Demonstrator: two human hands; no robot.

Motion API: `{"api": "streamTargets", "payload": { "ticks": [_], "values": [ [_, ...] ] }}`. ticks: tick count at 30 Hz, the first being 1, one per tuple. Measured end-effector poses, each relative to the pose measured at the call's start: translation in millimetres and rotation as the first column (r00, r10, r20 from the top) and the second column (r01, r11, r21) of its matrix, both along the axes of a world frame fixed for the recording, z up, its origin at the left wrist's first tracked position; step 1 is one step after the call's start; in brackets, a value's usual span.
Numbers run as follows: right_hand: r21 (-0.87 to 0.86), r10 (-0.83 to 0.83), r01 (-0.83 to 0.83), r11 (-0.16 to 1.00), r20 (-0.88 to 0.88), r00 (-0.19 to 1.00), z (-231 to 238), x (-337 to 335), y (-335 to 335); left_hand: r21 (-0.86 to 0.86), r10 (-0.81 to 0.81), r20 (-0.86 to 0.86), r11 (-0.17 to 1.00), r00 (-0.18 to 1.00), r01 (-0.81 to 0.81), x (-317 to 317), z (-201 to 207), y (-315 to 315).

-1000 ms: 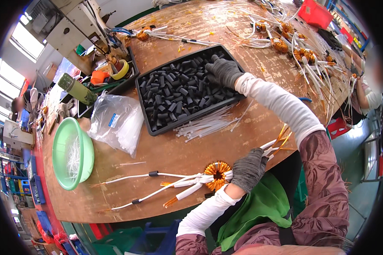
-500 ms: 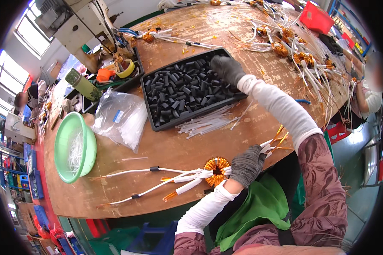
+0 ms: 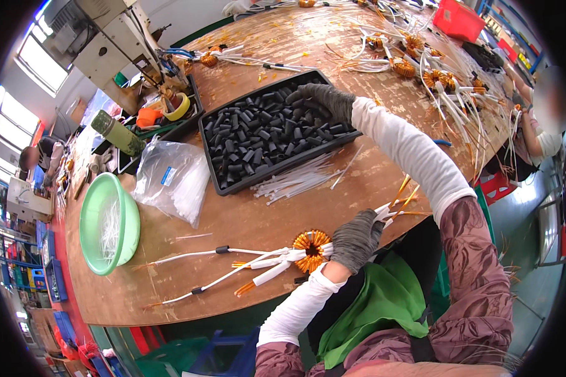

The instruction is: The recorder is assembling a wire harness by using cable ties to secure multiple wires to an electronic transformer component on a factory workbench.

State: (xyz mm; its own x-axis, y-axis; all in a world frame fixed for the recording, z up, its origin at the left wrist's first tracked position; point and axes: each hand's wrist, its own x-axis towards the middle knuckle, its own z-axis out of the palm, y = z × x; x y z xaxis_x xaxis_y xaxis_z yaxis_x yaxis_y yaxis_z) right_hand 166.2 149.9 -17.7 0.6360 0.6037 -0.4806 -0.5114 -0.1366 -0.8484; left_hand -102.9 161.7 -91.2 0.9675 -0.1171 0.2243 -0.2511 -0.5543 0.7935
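Observation:
My left hand (image 3: 357, 241), in a grey glove, is closed around the white-sleeved leads of a copper-wound ring coil (image 3: 312, 251) near the table's front edge. More white leads (image 3: 270, 259) fan out from the coil to the left, two of them with short black sleeves on. Bare copper ends (image 3: 405, 195) stick out past my hand on the right. My right hand (image 3: 327, 100), also gloved, reaches over the far right part of a black tray (image 3: 283, 178) full of short black tubes (image 3: 258, 135). Its fingers stretch out onto the tubes, and the fingertips are partly lost among them.
White cable ties (image 3: 295, 179) lie before the tray. A clear plastic bag (image 3: 179, 179) and a green basin (image 3: 132, 229) stand left. Beyond are a green cylinder (image 3: 116, 133) and a machine (image 3: 116, 53). Further coils (image 3: 402, 66) lie far right, near another person (image 3: 544, 135).
My right hand has moved a little left over the tubes, its fingers now stretched out further. My left hand keeps its hold on the leads; the whole view has shifted slightly.

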Motion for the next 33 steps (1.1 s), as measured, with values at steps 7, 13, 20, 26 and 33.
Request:
{"api": "streamTargets", "payload": {
  "ticks": [7, 13, 20, 26, 33],
  "values": [
    [-0.204, 0.161, -0.095, 0.974, 0.342, 0.926, 2, -3, -2, 0.028, -0.028, -0.068, 0.999, 0.997, 0.030, -1, 3, 2],
    [-0.232, 0.150, -0.034, 0.972, 0.503, 0.851, 15, -3, -8, -0.088, -0.093, -0.132, 0.993, 0.987, 0.082, 7, -14, 3],
    [-0.337, 0.140, 0.060, 0.939, 0.538, 0.831, 32, 6, -40, 0.077, -0.016, -0.145, 0.997, 0.989, 0.027, 6, 5, 5],
    [-0.171, 0.052, 0.024, 0.985, 0.424, 0.904, 30, -1, -45, 0.062, -0.005, -0.103, 0.998, 0.995, 0.012, 11, -14, 0],
    [0.334, -0.551, 0.450, 0.828, 0.335, 0.764, 86, -27, -204, -0.235, -0.008, -0.153, 0.972, 0.988, -0.028, 8, -7, 6]
  ]
}}
